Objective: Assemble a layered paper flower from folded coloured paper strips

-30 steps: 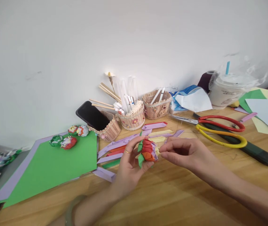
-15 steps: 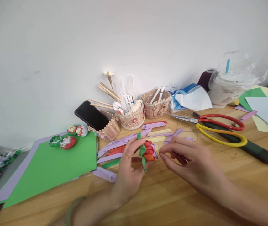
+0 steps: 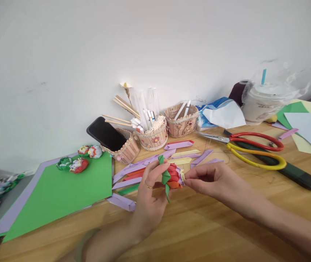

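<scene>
Since the frame of half a second ago, the right hand (image 3: 220,182) has shifted slightly so that its thumb and forefinger sit at the yellow tips (image 3: 182,174) on the front of the folded-paper flower (image 3: 174,174); the small gap seen there before looks closed. Against the frame a second back, the flower itself has turned: its green collar (image 3: 166,177) now shows as a narrow upright band, where separate leaves stood out earlier. As I judge it, this puts the work at the yellow end of the flower, with the green end serving as the handle.

That steadying falls to the left hand (image 3: 152,198), whose grip is closed around the green end, fingers above and thumb below. On the right, thumb and forefinger come together at the yellow edge, but whether they pinch a tip, something finer, or merely touch it, I cannot tell. The flower is held between the two hands, above the tabletop (image 3: 215,236) and just in front of loose folded purple strips (image 3: 141,162).

Around it the layout matches the earlier frames: small paper flowers (image 3: 79,165) rest on and beside the green sheet (image 3: 70,194) to the left, and open scissors (image 3: 233,138) lie across a black-handled tool (image 3: 299,177) to the right.
</scene>
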{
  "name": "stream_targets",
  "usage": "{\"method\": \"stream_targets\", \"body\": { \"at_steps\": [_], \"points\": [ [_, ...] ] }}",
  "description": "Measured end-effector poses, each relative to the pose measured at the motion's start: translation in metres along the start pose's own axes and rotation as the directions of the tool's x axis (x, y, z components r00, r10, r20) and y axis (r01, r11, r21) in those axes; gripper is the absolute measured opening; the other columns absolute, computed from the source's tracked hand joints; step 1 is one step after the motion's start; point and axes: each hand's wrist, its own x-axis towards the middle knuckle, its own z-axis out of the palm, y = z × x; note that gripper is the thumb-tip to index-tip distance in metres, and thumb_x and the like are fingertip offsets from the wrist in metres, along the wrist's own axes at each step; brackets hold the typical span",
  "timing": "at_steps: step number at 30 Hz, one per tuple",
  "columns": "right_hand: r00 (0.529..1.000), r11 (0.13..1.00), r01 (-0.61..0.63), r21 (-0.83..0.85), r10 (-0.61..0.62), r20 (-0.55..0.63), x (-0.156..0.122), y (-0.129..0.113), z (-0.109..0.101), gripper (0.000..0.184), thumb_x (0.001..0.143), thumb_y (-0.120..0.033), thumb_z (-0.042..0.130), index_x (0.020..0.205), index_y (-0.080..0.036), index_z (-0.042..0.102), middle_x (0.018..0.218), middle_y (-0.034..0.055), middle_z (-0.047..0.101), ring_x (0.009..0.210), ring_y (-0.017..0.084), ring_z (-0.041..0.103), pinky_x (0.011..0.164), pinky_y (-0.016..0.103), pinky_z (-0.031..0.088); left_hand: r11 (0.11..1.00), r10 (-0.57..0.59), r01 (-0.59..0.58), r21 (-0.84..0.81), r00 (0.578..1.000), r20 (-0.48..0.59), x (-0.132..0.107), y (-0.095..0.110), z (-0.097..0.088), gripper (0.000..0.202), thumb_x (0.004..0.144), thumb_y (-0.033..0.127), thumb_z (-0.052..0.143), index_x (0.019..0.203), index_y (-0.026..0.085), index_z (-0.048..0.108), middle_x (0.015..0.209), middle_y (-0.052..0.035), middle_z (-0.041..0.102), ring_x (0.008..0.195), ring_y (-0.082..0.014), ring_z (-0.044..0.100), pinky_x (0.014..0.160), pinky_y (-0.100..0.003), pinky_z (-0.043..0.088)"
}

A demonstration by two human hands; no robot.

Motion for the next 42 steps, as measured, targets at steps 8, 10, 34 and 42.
{"method": "stream_targets", "body": {
  "at_steps": [8,10,34,42],
  "points": [
    [0.992,0.98,0.116,-0.161,-0.124,-0.038,-0.0028,0.0038,0.0008,0.022,0.074,-0.027,0.05,0.068,-0.015,0.067,0.064,0.0018,0.06,0.055,0.012,0.046,0.05,0.023,0.034,0.986,-0.029,0.038,-0.165,0.998,0.059,0.0059,0.0087,0.0025,0.057,0.077,0.006,0.06,0.12,0.039,0.043,0.121,-0.0016,0.045,0.109,-0.0148,0.052,0.077,-0.02,0.05],
    [0.978,0.95,0.161,-0.269,-0.191,-0.088,-0.0042,0.0058,0.0028,0.021,0.074,-0.024,0.047,0.067,-0.015,0.065,0.06,0.0013,0.058,0.054,0.011,0.045,0.049,0.023,0.034,0.979,-0.031,0.044,-0.202,0.997,0.065,0.0067,0.0094,0.0035,0.057,0.076,0.007,0.061,0.12,0.04,0.043,0.12,-0.0013,0.046,0.108,-0.0145,0.053,0.076,-0.019,0.05],
    [0.927,0.85,0.263,-0.457,-0.354,-0.124,-0.0041,0.0046,0.0053,0.021,0.073,-0.015,0.045,0.061,-0.014,0.062,0.052,-0.0002,0.055,0.047,0.009,0.041,0.043,0.019,0.032,0.977,-0.128,0.135,-0.166,0.99,0.053,0.0057,0.0074,0.0036,0.049,0.076,0.015,0.064,0.119,0.03,0.045,0.12,-0.0052,0.052,0.108,-0.0188,0.053,0.078,-0.026,0.051],
    [0.949,0.888,0.216,-0.407,-0.289,-0.128,-0.002,0.0092,0.004,0.024,0.076,-0.02,0.047,0.064,-0.014,0.067,0.054,0.0001,0.054,0.051,0.01,0.043,0.046,0.021,0.033,0.989,-0.109,0.113,-0.097,0.993,0.048,0.0046,0.0077,0.0034,0.054,0.073,0.012,0.066,0.118,0.034,0.047,0.122,-0.0046,0.047,0.108,-0.0187,0.052,0.077,-0.025,0.051]
  ]
}}
